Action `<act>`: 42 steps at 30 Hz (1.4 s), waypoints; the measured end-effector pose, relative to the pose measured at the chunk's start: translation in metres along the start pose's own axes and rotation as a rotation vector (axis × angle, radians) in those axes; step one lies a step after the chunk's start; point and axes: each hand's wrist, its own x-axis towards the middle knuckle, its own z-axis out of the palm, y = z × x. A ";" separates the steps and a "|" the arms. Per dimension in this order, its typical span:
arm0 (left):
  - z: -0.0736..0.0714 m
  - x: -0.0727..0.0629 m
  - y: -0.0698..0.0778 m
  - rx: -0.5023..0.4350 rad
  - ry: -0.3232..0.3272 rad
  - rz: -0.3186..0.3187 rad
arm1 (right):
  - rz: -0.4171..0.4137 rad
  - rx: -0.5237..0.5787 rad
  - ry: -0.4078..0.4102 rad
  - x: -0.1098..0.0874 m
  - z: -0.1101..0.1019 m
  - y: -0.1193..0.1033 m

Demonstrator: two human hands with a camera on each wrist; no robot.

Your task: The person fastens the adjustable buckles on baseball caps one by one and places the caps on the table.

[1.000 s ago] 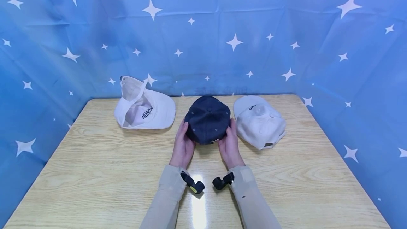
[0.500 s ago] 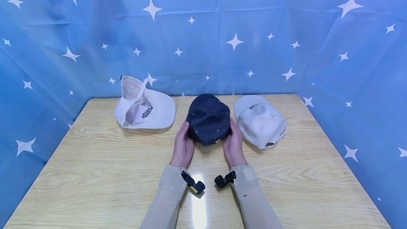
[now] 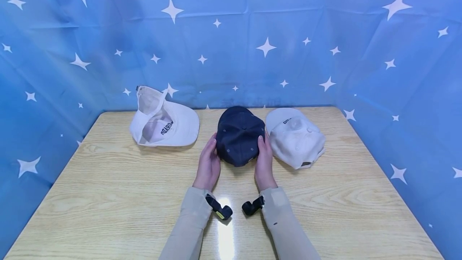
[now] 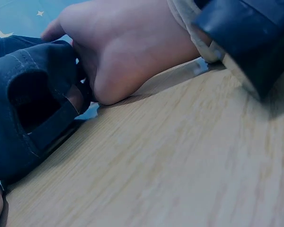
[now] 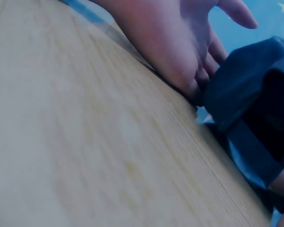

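A dark navy baseball cap [image 3: 241,139] sits crown up in the middle of the table, its strap opening toward me in both wrist views. My left hand [image 3: 208,163] holds its left side, thumb at the edge. On the other side, my right hand [image 3: 264,163] has its thumb over the cap's edge in the head view; the right wrist view shows that thumb [image 5: 241,13] raised beside the crown. Fingers of both hands are partly hidden behind the cap. A white cap [image 3: 296,141] lies crown up close by my right hand.
Another white cap [image 3: 184,125] lies at the left with its inside and dark lettering showing. The wooden table [image 3: 108,196] ends at a blue star-patterned cloth [image 3: 231,31] behind and at the sides. A black wrist camera [image 3: 220,210] hangs from the left sleeve.
The navy cap has shifted slightly right between my hands. My right thumb has come up over its right edge. Both white caps stay in place.
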 end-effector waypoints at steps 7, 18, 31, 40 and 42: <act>-0.001 0.000 -0.001 -0.019 0.034 -0.013 | -0.033 -0.009 -0.013 -0.001 0.001 0.000; -0.001 -0.002 0.001 -0.072 0.066 -0.008 | -0.075 -0.120 0.057 -0.003 -0.001 -0.001; -0.015 0.000 0.020 -0.333 0.201 -0.032 | -0.417 -0.011 0.053 -0.012 0.008 -0.024; -0.029 0.001 0.033 -0.423 0.240 -0.060 | -0.527 0.183 -0.131 -0.019 0.027 -0.029; -0.032 0.001 0.035 -0.440 0.234 -0.059 | -0.485 0.153 -0.228 -0.023 0.033 -0.027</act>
